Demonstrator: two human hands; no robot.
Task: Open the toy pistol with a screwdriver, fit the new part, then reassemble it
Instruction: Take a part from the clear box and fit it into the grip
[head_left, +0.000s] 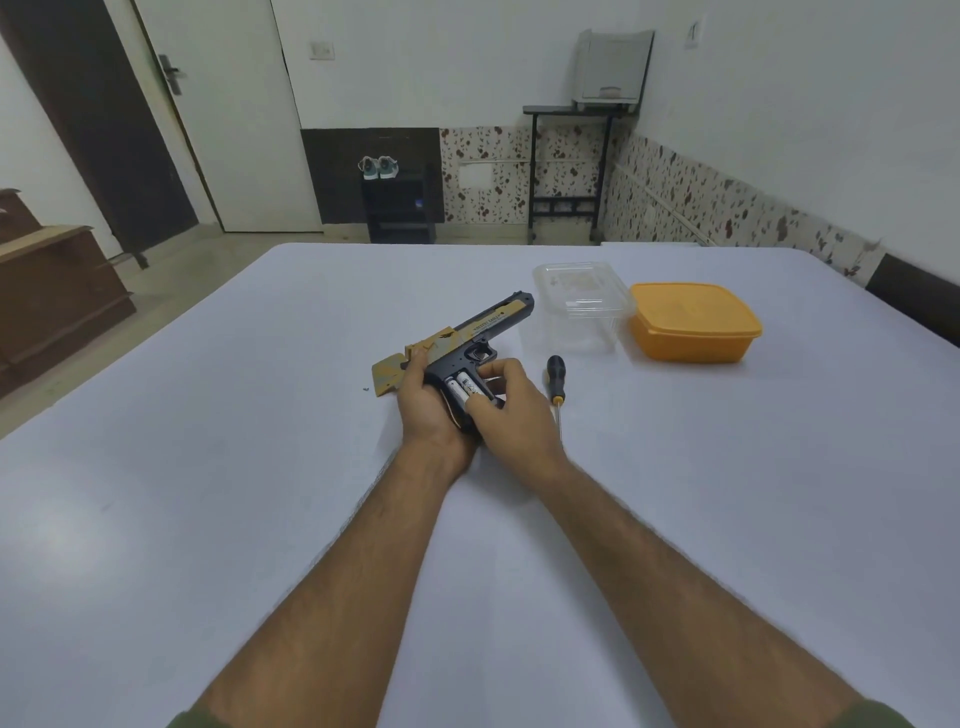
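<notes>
Black and gold toy pistol (467, 343): lies at the middle of the counter (208, 415), muzzle pointing away to the right, handle toward the person.
Handle compartment: it is open, and two white batteries (461, 391) sit side by side inside.
Left hand (423, 402): its grip is wrapped around the rear and the handle of the pistol and holds it steady.
Right hand (506, 397): fingers are curled on the handle; one fingertip presses on the batteries.
Gold cover piece (388, 376): lies on the counter just beside the left hand, with a tiny dark screw (365, 388) near it.
Screwdriver (557, 387): rests free on the counter, just right of the right hand.
Boxes: a clear container (579, 304) and an orange lidded box (693, 322) stand behind.
Step, as I judge: seating the batteries before closing.
Risk: a battery may pop out if the finger slips; the loose screw may be swept off by a forearm and get lost.
</notes>
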